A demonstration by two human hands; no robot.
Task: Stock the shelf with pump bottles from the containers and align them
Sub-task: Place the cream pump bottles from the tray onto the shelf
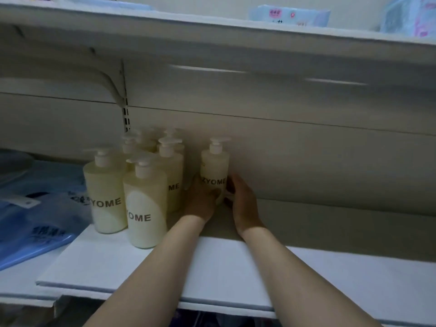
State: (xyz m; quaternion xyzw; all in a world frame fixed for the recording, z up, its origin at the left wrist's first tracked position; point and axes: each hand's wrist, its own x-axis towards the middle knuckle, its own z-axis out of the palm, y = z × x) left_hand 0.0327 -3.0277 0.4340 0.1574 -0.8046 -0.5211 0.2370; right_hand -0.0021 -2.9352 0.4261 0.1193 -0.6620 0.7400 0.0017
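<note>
gripping one pump bottle | both hands curled round it | about seven bottles total

Dim shelf recess, brighter front edge (motion blur throughout), wide-angle bowing

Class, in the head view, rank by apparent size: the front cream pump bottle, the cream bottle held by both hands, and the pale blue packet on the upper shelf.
1. Front cream pump bottle
2. Pale blue packet
3. Held cream bottle, farther back, so true size unsure.
</note>
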